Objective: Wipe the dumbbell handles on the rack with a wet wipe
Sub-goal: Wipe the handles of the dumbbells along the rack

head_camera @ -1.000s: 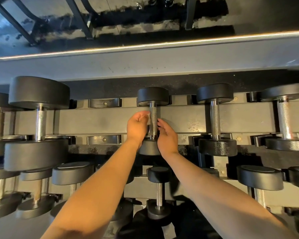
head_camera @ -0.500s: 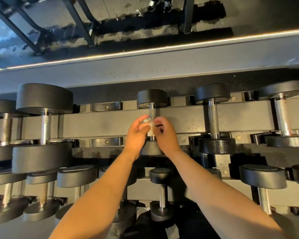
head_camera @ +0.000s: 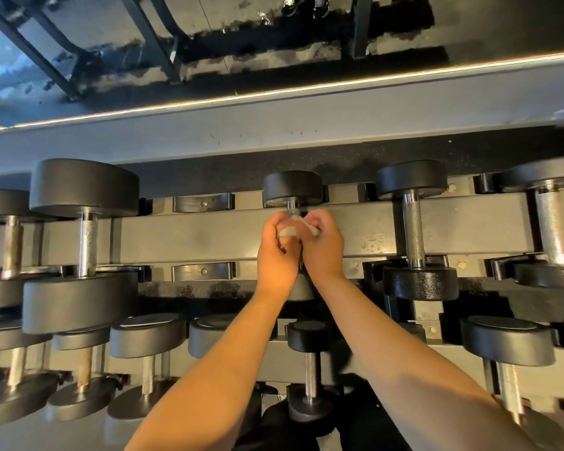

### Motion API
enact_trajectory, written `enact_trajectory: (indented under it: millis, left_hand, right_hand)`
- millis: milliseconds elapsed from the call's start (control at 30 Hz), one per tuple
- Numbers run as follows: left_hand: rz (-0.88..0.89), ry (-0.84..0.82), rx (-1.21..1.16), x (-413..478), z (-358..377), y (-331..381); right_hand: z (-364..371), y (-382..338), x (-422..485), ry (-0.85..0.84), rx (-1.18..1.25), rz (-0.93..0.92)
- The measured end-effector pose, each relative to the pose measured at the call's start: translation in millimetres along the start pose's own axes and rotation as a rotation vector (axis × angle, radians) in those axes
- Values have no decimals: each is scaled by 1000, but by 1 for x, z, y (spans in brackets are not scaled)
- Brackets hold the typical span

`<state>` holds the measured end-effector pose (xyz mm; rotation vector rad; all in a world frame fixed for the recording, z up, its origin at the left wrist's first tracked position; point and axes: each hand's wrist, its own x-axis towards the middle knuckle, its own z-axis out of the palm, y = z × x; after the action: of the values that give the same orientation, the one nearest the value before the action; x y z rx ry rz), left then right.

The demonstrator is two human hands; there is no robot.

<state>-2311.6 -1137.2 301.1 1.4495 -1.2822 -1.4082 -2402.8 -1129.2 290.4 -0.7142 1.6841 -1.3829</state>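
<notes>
Wipe (head_camera: 290, 230) soft, limp, damp | my left hand (head_camera: 275, 255) and right hand (head_camera: 323, 247) both pinch it round knurled dumbbell handle (head_camera: 293, 209) | steel stiff, grippy, dumbbell heavy, leave racked

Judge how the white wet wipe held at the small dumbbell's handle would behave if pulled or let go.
The wet wipe is bunched between the left hand and right hand, so it is probably floppy. It looks thin, so likely light. On the knurled handle it may snag.

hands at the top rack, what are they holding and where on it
Both hands, left hand and right hand, hold a white wet wipe wrapped round the far end of the small dumbbell's handle, just below its far head.
</notes>
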Motion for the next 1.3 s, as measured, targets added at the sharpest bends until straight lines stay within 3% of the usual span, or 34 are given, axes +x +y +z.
enact_trajectory:
  millis: [67,133,267,400,533,667,800,900,1200,1300]
  left_hand:
    - [80,93,197,3,1,-9]
    - [52,100,305,5,-2,-17]
    - [-195,31,359,2,-3,-26]
    - [-243,8,332,4,-4,-29]
    - [-213,33,341,0,-5,-21]
    - [-197,37,325,-2,-5,-17]
    - [-198,42,311,-1,-5,-21]
    - [-233,35,303,2,-5,-23]
    - [-227,41,304,1,-6,-25]
    - [-220,39,293,1,-5,-24]
  right_hand:
    - [6,2,3,161,-1,-6]
    - [9,4,9,244,14,18]
    - [21,2,16,39,-23,24]
    - [28,0,23,63,-156,9]
    - [18,-1,26,54,-246,120]
    - [1,7,16,-71,-372,187]
    - [11,-5,23,80,-157,153]
    - [31,-15,32,95,40,265]
    - [5,6,8,-77,-400,151]
    - [6,1,13,-7,-287,75]
